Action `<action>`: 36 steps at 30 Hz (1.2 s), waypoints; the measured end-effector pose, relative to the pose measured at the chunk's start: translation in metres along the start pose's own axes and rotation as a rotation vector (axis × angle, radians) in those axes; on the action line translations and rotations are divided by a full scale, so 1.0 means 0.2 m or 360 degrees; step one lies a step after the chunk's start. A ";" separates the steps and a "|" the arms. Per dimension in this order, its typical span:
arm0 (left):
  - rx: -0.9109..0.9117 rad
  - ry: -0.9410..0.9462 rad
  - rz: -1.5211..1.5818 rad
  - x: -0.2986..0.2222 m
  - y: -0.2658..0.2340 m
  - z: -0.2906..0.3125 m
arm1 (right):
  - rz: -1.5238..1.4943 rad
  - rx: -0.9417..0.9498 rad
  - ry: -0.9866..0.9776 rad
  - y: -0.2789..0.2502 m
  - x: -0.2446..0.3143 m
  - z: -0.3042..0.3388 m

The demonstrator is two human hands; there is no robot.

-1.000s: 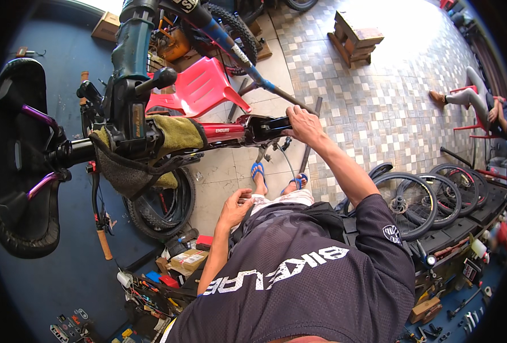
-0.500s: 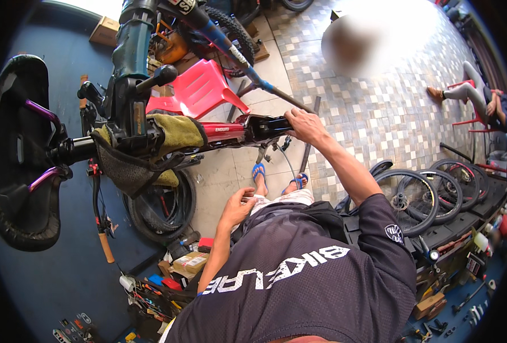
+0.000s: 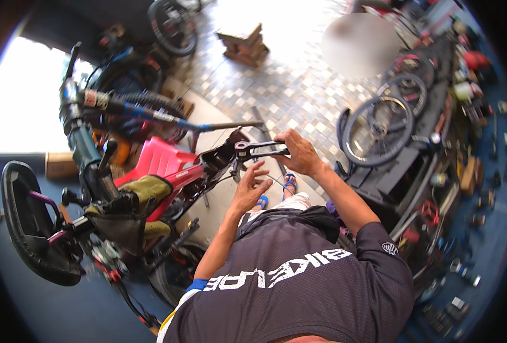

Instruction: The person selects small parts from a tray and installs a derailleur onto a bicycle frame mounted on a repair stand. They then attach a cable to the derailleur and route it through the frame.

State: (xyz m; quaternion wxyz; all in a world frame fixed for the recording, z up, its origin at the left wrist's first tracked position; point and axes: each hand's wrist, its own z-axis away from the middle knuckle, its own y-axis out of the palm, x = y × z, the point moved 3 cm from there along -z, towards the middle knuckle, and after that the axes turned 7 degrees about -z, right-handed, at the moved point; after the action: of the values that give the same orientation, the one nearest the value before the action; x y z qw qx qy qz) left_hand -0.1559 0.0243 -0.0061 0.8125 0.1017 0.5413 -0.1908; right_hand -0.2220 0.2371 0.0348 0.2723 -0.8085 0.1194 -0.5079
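My right hand (image 3: 300, 151) grips one end of a black forked suspension link (image 3: 262, 150), which has a round pivot eye at its far left end. My left hand (image 3: 250, 187) hovers just below the link, fingers bent and apart, with nothing visible in it. Left of both hands, the red and black bike frame (image 3: 190, 171) hangs in a repair stand clamp (image 3: 107, 186). An olive and dark cloth (image 3: 145, 191) is wrapped around the frame at the clamp. The black saddle (image 3: 33, 228) sticks out at the far left. Whether the link touches the frame is hard to tell.
A pink plastic chair (image 3: 153, 160) stands behind the frame. At the right, several wheels (image 3: 379, 130) lie on a black bench (image 3: 379, 188). A wooden block stack (image 3: 245, 46) sits on the tiled floor. Tools hang on a blue wall panel (image 3: 476, 228) at far right.
My view has turned right. The black link now stands out from the frame in my right hand, and my left hand has risen from my lap to beside it.
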 end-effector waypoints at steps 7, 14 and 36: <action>0.0744 0.0481 0.0447 -0.25 0.15 0.12 | 0.0322 -0.0792 0.0104 -0.03 0.51 0.55; 0.1209 0.0522 0.0371 -0.16 0.39 0.49 | 0.0298 -0.1419 0.0805 0.42 1.02 1.13; 0.2204 0.0315 -0.0555 0.17 1.31 1.49 | 0.1038 -0.2276 0.1783 0.55 2.25 2.86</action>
State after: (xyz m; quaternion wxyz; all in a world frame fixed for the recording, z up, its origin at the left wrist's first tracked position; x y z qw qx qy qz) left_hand 0.2164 0.1436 0.0682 0.4663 0.5224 0.3757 -0.6071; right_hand 0.4994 0.1179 0.1200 -0.2533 -0.3507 0.7318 -0.5266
